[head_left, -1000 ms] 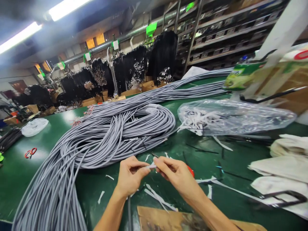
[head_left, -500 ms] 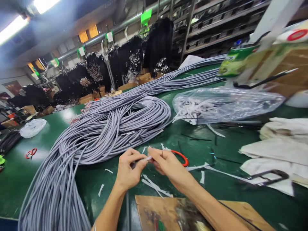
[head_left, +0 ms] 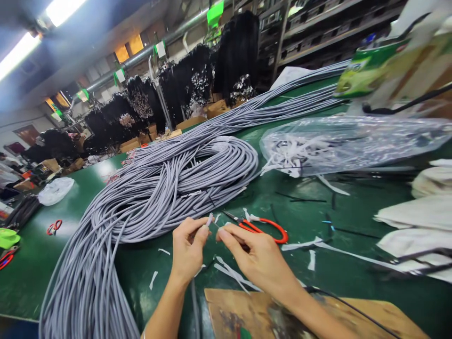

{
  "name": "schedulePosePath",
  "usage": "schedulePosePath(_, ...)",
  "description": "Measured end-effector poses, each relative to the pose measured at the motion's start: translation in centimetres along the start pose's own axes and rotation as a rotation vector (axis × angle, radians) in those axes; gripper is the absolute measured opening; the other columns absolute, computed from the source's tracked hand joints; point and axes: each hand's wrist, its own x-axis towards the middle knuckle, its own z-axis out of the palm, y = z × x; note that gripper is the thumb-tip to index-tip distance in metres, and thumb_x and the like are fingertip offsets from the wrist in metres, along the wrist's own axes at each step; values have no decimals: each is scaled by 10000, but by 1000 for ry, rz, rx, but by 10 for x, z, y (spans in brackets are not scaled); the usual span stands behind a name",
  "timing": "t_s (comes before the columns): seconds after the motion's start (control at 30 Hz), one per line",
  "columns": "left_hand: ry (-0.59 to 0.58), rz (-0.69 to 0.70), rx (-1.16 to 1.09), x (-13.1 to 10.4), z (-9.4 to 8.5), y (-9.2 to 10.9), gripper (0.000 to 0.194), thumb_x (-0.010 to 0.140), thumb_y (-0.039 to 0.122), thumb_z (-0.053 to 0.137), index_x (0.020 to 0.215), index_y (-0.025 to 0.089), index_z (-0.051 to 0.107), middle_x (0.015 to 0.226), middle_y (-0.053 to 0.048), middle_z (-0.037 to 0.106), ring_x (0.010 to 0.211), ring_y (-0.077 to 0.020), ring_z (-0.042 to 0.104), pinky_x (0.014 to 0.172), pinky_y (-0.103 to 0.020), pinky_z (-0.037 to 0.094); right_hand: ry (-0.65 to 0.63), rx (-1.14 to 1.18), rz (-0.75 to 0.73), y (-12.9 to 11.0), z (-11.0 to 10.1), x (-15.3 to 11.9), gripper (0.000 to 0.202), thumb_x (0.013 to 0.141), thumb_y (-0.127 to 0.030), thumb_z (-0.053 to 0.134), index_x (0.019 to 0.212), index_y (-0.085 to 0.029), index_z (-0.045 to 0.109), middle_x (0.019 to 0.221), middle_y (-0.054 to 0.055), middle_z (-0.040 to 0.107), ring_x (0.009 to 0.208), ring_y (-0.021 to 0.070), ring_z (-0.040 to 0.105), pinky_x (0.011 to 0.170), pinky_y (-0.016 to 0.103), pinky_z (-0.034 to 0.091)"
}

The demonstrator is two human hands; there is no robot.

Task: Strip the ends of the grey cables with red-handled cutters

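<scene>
While left hand (head_left: 188, 249) pinches a small white strip (head_left: 210, 219) at its fingertips, right hand (head_left: 259, 261), fingers curled together, sits just beside it; red-handled scissors (head_left: 261, 226) lie just beyond on green table (head_left: 318, 301).

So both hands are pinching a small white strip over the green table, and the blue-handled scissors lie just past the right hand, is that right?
Not quite: the scissors have red-orange handles, not blue. The head view shows them lying on the green table just beyond the right hand, while the left hand and the right hand pinch the small white strip.
</scene>
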Motion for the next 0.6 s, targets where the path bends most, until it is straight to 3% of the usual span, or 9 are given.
schedulePosePath(0.2,0,93,84,-1,2,0,308,822,336,507,939,135,709,617,-8,459,546,-107,395,499,-227,309,53,-27,-1,0,3,-1,356,826,-364,353,534,-201,475,434,-32,399,378,93,335,392,224,269)
schedulePosePath(0.3,-64,151,165,-4,7,2,281,808,314,520,872,139,731,589,-19,486,552,-114,411,509,-231,308,240,-96,40,4,-4,3,329,826,-358,357,555,-208,467,440,-30,412,384,102,380,413,228,293)
schedulePosePath(0.4,-136,108,154,-6,12,3,284,778,335,553,831,126,739,578,-30,519,533,-107,416,492,-224,302,434,-146,99,8,-20,9,309,838,-378,355,626,-210,505,477,-15,470,417,116,427,454,232,334)
schedulePosePath(0.47,-143,-10,68,-6,11,2,345,745,395,582,848,101,731,574,-29,535,480,-86,384,457,-215,289,350,-108,38,8,-28,12,337,841,-433,358,702,-206,565,552,9,541,460,127,464,473,236,362)
schedulePosePath(0.53,-172,-154,-29,-4,7,2,434,704,460,605,862,72,717,553,-21,535,418,-58,326,415,-203,264,181,-110,-57,5,-31,14,354,823,-475,397,749,-208,618,592,16,577,477,129,477,482,239,374)
schedulePosePath(0.6,-227,-237,-53,-1,2,2,473,690,480,610,855,48,710,526,-14,531,384,-41,290,392,-195,252,82,-188,-118,2,-30,16,326,809,-449,434,720,-220,647,589,15,597,476,127,486,493,244,372)
